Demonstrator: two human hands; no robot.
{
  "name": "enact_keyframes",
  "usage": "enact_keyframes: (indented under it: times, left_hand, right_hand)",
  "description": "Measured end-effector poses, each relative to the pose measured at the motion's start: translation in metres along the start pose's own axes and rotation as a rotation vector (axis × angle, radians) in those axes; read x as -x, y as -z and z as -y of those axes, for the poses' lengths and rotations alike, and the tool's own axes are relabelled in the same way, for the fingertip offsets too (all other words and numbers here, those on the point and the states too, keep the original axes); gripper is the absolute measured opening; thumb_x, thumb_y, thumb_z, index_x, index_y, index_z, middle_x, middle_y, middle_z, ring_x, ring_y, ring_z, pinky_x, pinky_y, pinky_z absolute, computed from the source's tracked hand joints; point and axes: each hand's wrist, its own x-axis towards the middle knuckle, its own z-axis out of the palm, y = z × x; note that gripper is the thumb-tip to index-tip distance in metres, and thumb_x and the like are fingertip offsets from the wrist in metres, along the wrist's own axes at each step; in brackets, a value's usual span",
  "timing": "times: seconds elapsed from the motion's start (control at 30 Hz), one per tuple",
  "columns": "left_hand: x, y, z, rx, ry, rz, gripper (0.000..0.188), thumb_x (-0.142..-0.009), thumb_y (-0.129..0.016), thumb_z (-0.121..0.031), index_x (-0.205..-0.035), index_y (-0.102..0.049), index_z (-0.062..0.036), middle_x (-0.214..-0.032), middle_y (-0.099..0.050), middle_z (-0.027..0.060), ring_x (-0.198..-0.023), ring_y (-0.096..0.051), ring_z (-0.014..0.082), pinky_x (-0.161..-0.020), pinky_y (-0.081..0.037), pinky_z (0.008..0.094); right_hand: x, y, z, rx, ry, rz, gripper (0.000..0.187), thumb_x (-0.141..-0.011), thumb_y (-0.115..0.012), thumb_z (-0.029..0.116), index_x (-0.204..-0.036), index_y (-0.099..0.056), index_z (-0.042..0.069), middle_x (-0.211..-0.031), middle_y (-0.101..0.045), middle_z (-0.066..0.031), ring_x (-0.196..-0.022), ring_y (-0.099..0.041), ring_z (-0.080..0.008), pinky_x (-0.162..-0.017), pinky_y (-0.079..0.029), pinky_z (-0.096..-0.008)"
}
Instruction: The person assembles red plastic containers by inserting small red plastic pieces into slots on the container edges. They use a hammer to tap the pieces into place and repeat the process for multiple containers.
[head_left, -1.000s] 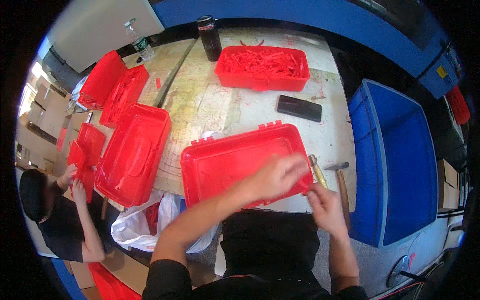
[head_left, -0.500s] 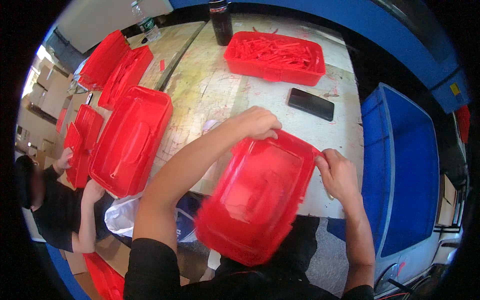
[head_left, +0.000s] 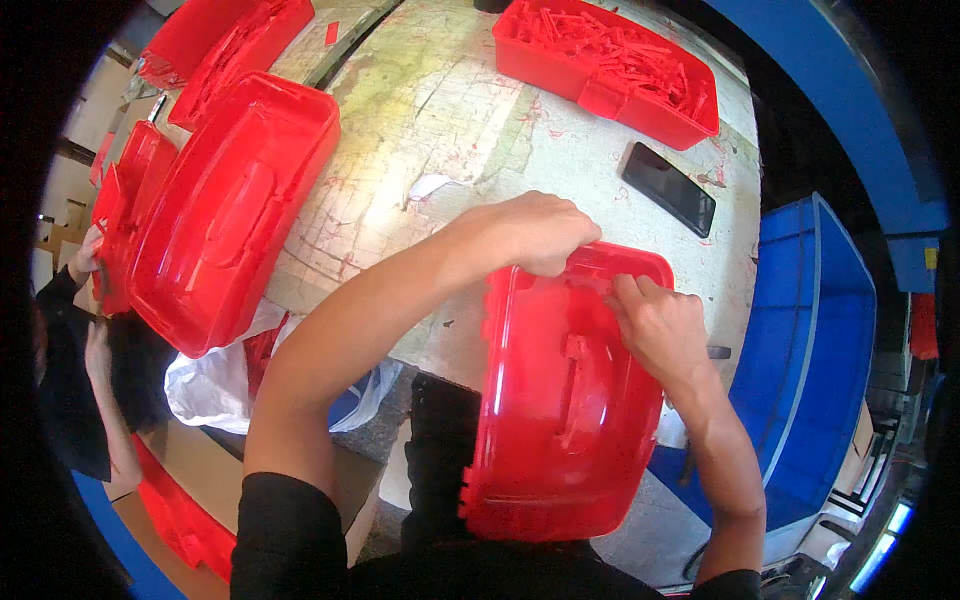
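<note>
A red plastic box lid (head_left: 545,440) with a raised handle shape in its middle is tilted over my lap, against the table's near edge. My left hand (head_left: 550,232) is closed on its far left rim. Over the lid's far right part, my right hand (head_left: 658,322) has its fingers curled closed. A short dark grey end (head_left: 718,352) juts out beside that hand; whatever the fingers hold is hidden. Left of my arms lies another red lid (head_left: 225,225), its hollow side up.
A red bin (head_left: 545,50) of red plastic strips stands at the table's far side, with a black phone (head_left: 668,188) in front. A blue crate (head_left: 790,340) is at the right. At the left, a co-worker's hand (head_left: 88,252) holds red parts near a white bag (head_left: 205,390).
The lid has turned and shifted right, and its handle shape now shows clearly. My right hand has moved from the right corner to over the lid. The view has shifted too.
</note>
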Motion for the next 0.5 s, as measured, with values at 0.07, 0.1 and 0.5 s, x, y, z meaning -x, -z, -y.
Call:
enact_keyframes:
  times: [0.07,0.1,0.5]
  left_hand:
    - [-0.002,-0.003,-0.005,-0.039,0.008,0.013,0.025,-0.075,-0.061,-0.003,-0.100,-0.061,-0.0014,-0.090,-0.068,0.0237,-0.092,-0.066,0.0409,-0.074,-0.052,0.0485]
    - [-0.002,-0.006,-0.008,-0.052,0.000,0.012,0.025,-0.075,-0.061,-0.003,-0.100,-0.061,-0.0008,-0.089,-0.068,0.0239,-0.091,-0.067,0.0408,-0.074,-0.053,0.0485]
    - [-0.016,-0.011,-0.019,-0.034,0.007,-0.070,0.040,-0.085,-0.069,-0.041,-0.092,-0.071,-0.0012,-0.080,-0.068,0.0236,-0.085,-0.068,0.0403,-0.078,-0.053,0.0486]
  right_hand:
    - [-0.002,-0.002,-0.001,0.056,0.004,-0.021,0.013,-0.092,-0.065,0.020,-0.091,-0.062,0.007,-0.079,-0.068,-0.0115,-0.060,-0.067,-0.0259,-0.051,-0.054,-0.0363]
    - [-0.003,-0.003,-0.001,0.073,-0.009,0.006,0.015,-0.092,-0.065,0.022,-0.088,-0.061,0.008,-0.077,-0.068,-0.0109,-0.060,-0.067,-0.0253,-0.051,-0.054,-0.0359]
    - [0.001,-0.008,-0.014,-0.040,-0.065,-0.093,0.018,-0.092,-0.065,0.023,-0.083,-0.060,0.008,-0.075,-0.067,-0.0101,-0.055,-0.067,-0.0254,-0.048,-0.052,-0.0345]
